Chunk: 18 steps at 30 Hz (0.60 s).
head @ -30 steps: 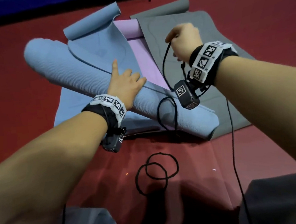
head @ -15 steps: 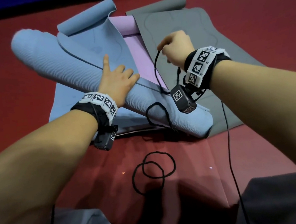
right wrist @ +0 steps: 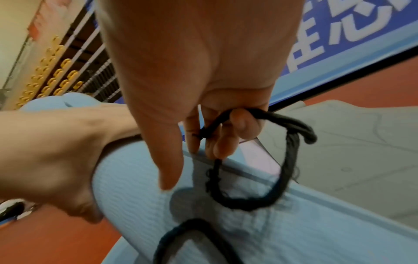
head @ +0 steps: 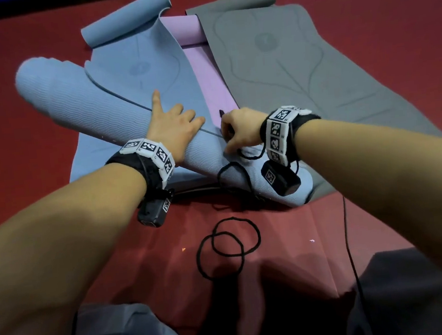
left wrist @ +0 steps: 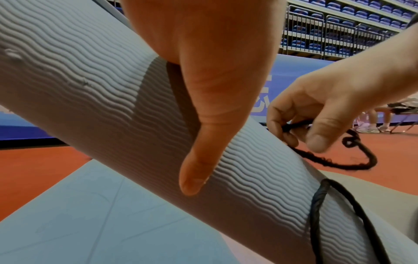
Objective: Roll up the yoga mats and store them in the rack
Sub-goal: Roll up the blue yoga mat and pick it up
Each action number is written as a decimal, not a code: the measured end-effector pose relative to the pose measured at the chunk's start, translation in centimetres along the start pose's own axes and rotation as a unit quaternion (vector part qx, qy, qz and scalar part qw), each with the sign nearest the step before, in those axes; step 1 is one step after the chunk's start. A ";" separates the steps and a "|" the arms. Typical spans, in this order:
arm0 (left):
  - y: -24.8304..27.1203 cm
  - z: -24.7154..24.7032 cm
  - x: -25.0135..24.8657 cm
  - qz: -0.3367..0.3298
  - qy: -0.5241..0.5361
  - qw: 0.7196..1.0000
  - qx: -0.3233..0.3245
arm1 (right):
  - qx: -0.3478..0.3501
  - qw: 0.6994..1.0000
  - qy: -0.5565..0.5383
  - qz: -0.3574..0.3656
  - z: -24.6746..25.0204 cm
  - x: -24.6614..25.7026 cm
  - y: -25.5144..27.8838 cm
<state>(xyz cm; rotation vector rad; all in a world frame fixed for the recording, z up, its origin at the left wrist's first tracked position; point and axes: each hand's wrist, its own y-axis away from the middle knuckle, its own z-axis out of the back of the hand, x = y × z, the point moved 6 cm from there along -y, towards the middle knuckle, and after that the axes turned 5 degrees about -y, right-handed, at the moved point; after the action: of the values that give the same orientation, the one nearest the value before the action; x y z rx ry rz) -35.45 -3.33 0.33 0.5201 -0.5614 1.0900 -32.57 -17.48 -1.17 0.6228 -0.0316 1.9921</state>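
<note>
A rolled light-blue yoga mat (head: 82, 107) (left wrist: 113, 110) (right wrist: 226, 223) lies slantwise over flat mats on the red floor. My left hand (head: 173, 128) (left wrist: 203, 89) (right wrist: 52, 157) presses flat on the roll's middle, fingers straight. My right hand (head: 240, 131) (left wrist: 316, 114) (right wrist: 203, 89) pinches a black cord (head: 251, 155) (left wrist: 339, 162) (right wrist: 287, 160) just above the roll's near end. Part of the cord loops round the roll (head: 235, 174) (left wrist: 321, 205).
Flat blue mat (head: 136, 59), purple mat (head: 205, 71) and grey mat (head: 298, 60) lie side by side, far ends curled. Two black cord loops (head: 227, 245) lie on the red floor (head: 381, 219) near me. My knees fill the bottom edge. Stadium seating and a blue barrier stand behind.
My right hand has come down and toward the roll with the cord, from high over the grey mat to just above the roll's near end. The left hand stays pressed on the roll.
</note>
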 end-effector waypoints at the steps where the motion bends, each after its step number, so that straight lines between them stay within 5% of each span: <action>1: 0.1 0.0 0.1 0.004 0.003 1.000 -0.003 | 0.009 1.000 0.004 -0.001 -0.3 0.0 0.0; 13: 0.7 -1.1 0.4 0.027 0.034 0.998 0.038 | -0.019 0.978 0.188 0.090 -3.8 0.0 2.2; 18: 1.1 -2.4 0.5 0.033 0.035 0.997 0.061 | 0.069 0.990 0.099 0.076 -4.5 0.9 2.4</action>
<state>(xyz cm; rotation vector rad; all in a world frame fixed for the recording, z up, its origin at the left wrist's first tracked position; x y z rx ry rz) -35.87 -1.05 -0.99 0.5701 -0.4555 1.2068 -36.73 -16.62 -4.10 0.5189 0.1864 2.2102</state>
